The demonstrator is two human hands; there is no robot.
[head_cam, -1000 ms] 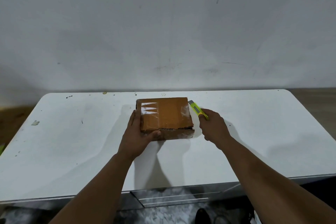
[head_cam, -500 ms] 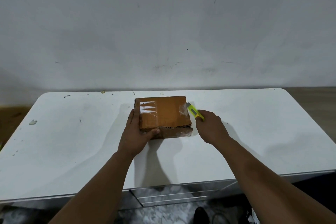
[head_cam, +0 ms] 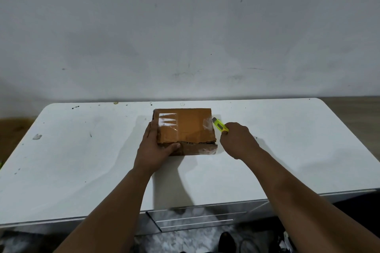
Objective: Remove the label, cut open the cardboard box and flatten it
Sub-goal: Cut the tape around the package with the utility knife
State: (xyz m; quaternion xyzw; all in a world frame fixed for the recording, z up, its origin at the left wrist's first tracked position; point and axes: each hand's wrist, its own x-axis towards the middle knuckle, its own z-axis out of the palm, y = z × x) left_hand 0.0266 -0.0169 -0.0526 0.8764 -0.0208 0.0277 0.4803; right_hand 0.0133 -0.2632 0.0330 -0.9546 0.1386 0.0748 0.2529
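Observation:
A flat brown cardboard box [head_cam: 189, 127] lies on the white table [head_cam: 82, 160], wrapped with clear tape that shines on its top left and right edges. My left hand [head_cam: 156, 146] grips the box's near left corner, thumb on the front face. My right hand [head_cam: 238, 141] holds a yellow-green utility knife [head_cam: 220, 125], whose tip touches the box's right edge near the taped corner. The blade itself is too small to make out.
A white wall stands right behind the table's far edge. A small scrap [head_cam: 37, 136] and dark specks lie on the left of the tabletop. Below the near edge, a drawer front [head_cam: 197, 217] and a dark shoe [head_cam: 226, 240] show.
My right hand has slid the knife leftward until its tip meets the box's right edge. My left hand keeps the same hold on the box.

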